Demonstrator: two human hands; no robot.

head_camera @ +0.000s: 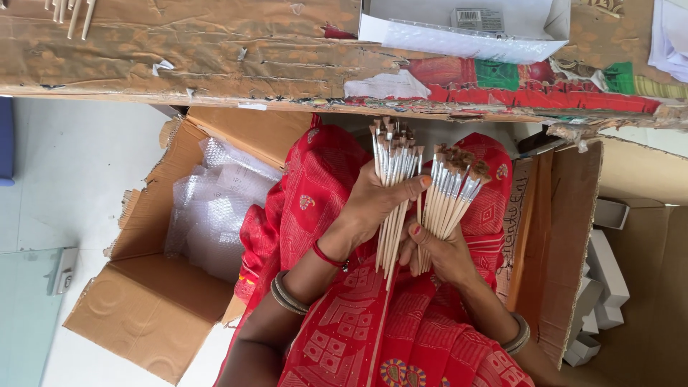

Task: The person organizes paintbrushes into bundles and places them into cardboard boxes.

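My left hand (pixel 373 204) grips a bundle of thin paintbrushes (pixel 393 154) with pale wooden handles and metal ferrules, bristle ends pointing toward the table edge. My right hand (pixel 444 254) holds a second, similar bunch of brushes (pixel 453 183) fanned out just to the right of the first. Both bundles sit over my lap, which is covered in red patterned cloth (pixel 401 330). Bangles ring both wrists.
A worn cardboard-covered tabletop (pixel 179 50) runs across the top, with an open white box (pixel 466 29) and a few loose brush handles (pixel 72 14) on it. An open carton with bubble wrap (pixel 215 208) lies at left; a carton with small white boxes (pixel 602 287) stands at right.
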